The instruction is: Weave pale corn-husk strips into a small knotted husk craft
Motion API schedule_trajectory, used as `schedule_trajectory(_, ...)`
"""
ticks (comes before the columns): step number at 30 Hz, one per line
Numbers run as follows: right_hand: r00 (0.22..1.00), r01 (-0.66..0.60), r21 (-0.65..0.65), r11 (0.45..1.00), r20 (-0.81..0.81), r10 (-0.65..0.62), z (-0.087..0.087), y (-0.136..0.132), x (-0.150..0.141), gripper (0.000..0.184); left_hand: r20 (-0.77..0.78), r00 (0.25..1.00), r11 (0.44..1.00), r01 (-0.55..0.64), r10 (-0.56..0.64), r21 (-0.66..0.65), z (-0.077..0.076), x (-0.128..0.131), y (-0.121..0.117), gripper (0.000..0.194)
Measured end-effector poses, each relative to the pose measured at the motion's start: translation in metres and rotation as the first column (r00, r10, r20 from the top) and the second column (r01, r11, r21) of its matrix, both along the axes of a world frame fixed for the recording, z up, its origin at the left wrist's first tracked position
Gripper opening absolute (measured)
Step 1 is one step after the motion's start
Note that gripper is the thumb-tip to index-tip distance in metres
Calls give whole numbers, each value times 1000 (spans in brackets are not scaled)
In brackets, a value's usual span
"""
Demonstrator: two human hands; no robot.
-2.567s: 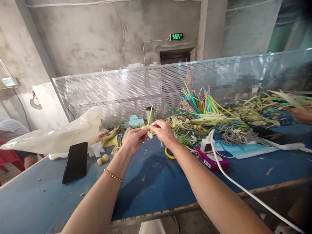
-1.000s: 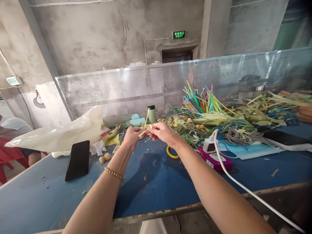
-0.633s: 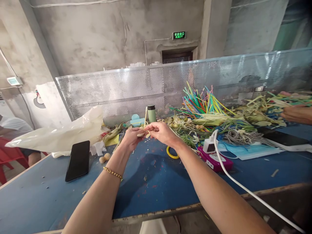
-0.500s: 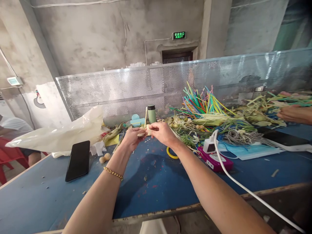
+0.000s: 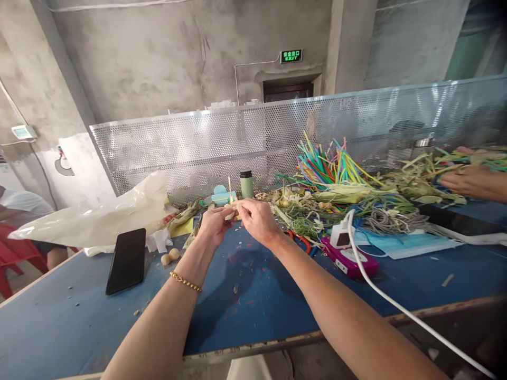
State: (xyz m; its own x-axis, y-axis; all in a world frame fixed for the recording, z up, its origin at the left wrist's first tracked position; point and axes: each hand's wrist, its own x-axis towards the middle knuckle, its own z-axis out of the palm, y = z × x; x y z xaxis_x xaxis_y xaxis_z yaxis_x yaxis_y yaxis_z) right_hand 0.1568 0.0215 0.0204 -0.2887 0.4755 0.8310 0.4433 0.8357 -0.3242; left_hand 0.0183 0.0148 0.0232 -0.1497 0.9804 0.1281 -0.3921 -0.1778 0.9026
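Observation:
My left hand (image 5: 216, 224), a beaded bracelet on its wrist, is closed on a small pale piece (image 5: 229, 216), perhaps corn husk. From it a thin pale stick (image 5: 229, 189) points up. The fingertips of my right hand (image 5: 259, 217) pinch at the same piece from the other side; they hide much of it. Both hands are raised over the far middle of the blue table (image 5: 253, 311). Behind them stands a green bottle (image 5: 246, 184) with a black lid. Red handles (image 5: 303, 241) of a tool show beside my right wrist.
Dried husks (image 5: 344, 194), colourful sticks (image 5: 328, 163) and grey cord (image 5: 390, 219) lie to the right. Nearer are a magenta box (image 5: 352, 261) and white cable (image 5: 380, 293). At left are a phone (image 5: 127, 261), wooden pegs (image 5: 170, 257) and plastic sheeting (image 5: 99, 219). A co-worker's hand (image 5: 471, 182) works far right.
My right hand has shifted slightly left and turned, so its wrist hides a yellow ring and red handles show. The stick has moved left. The co-worker's hand has moved left.

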Motion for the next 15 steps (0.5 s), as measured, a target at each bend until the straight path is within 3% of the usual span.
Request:
schedule_trajectory(5,997,-5,-67,998,-84,-1,4,-2,3,22,-31,999,999,44,-45,-23,-1,0,0,10)
schedule_trajectory(11,944,-199,-292,935,-313,103,8,1,9,20,-27,996,996,90,-91,-18,-1,1,0,8)
schedule_trajectory(15,917,-244,-301,922,-380,118,11,5,13,19,16,989,987,146,-145,-69,3,-1,-1,12)
